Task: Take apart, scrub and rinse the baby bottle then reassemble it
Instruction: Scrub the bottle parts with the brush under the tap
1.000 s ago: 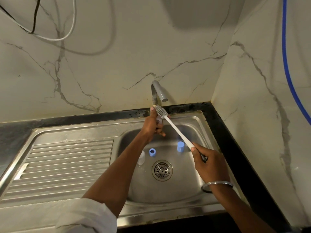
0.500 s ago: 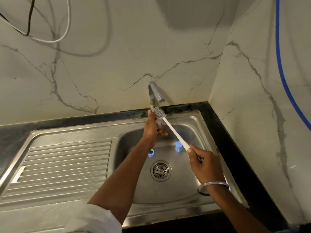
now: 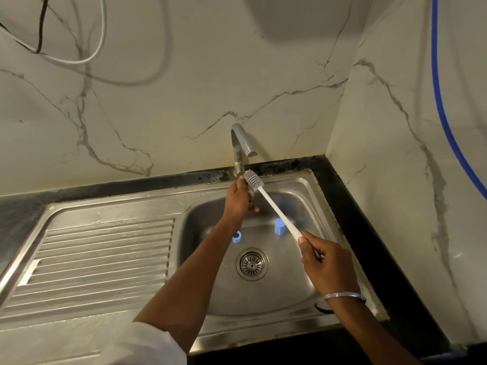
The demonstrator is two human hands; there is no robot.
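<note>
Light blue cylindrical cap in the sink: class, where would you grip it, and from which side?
Probably pinch its curved side wall from above: the light blue cylindrical plastic cap stands upright on the stainless steel sink floor.

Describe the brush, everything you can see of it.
The brush is long and slim. It has a grey head of short, rubbery-looking bristles on a straight white handle that looks like plastic and is dark at the lower end. It slants over the sink, head up beside the tap base and close against the left hand. Whether the two touch cannot be told. The right hand grips the lower end.
</note>
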